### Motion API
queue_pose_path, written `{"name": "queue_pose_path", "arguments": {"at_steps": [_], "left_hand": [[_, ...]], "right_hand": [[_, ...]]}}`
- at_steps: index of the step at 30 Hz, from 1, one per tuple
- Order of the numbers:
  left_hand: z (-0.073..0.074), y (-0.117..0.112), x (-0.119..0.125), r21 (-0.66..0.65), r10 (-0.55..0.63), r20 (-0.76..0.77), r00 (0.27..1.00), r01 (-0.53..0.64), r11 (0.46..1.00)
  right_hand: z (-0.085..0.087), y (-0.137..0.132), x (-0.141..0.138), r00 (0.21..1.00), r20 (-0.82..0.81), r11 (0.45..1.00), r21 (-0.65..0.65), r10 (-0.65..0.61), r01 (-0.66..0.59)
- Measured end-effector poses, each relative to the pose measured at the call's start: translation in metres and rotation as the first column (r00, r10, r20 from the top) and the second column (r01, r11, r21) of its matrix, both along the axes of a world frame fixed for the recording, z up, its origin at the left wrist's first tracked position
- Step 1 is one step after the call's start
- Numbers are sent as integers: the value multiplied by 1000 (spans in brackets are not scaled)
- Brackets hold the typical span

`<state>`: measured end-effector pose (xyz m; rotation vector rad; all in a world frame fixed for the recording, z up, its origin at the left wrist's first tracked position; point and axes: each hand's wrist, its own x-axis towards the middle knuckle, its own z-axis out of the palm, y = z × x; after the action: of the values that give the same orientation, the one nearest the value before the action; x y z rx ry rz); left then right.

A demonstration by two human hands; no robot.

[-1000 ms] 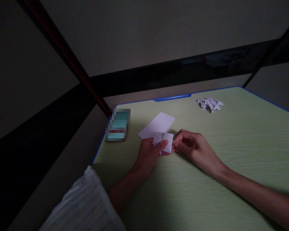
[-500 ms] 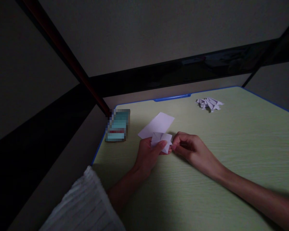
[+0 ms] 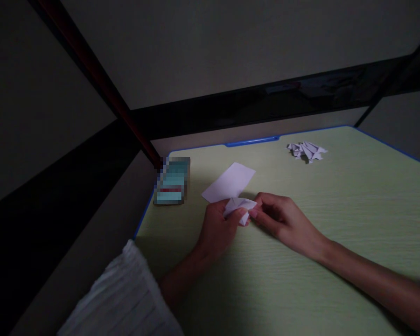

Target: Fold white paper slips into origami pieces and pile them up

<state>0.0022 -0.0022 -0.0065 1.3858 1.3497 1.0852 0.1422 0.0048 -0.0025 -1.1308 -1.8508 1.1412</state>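
Observation:
A small folded piece of white paper (image 3: 238, 204) is held between my two hands, low over the table. My left hand (image 3: 220, 225) grips its left side, with the thumb pressed on top and the other fingers mostly behind it. At its right edge, my right hand (image 3: 283, 219) pinches the paper between thumb and index finger. Just beyond the hands, a flat white sheet of paper (image 3: 231, 181) lies on the table, its near end partly covered by the folded piece.
The pale table (image 3: 336, 224) has a blue rim with a blue handle (image 3: 252, 141) at the far edge. Folded white paper shapes (image 3: 307, 151) lie in a pile at the back right. A pixelated, phone-like rectangle (image 3: 172, 182) lies at the left edge. A wall stands behind.
The folded paper has tilted and bent upward, so it looks narrower. My right fingers now pinch its right corner, where before they were at its edge. The view shifted slightly.

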Motion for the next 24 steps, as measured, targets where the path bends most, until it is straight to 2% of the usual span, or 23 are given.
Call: {"name": "queue_pose_path", "arguments": {"at_steps": [4,10,15,20,24], "left_hand": [[-1,1,1,57,10,-44,999,-7,998],[3,6,-1,-96,-25,110,994,36,995],[2,9,-7,-120,-124,202,972,150,981],[-2,8,-7,-94,-168,150,974,183,979],[-2,7,-6,-111,-178,140,974,195,975]], "right_hand": [[2,1,3,999,24,1000,-6,21,-21],[5,4,6,995,-67,991,-105,71,-78],[5,8,8,983,-178,979,-186,53,-86],[3,7,6,988,-152,978,-205,-2,-30],[2,6,4,987,-160,965,-252,24,-64]]}}
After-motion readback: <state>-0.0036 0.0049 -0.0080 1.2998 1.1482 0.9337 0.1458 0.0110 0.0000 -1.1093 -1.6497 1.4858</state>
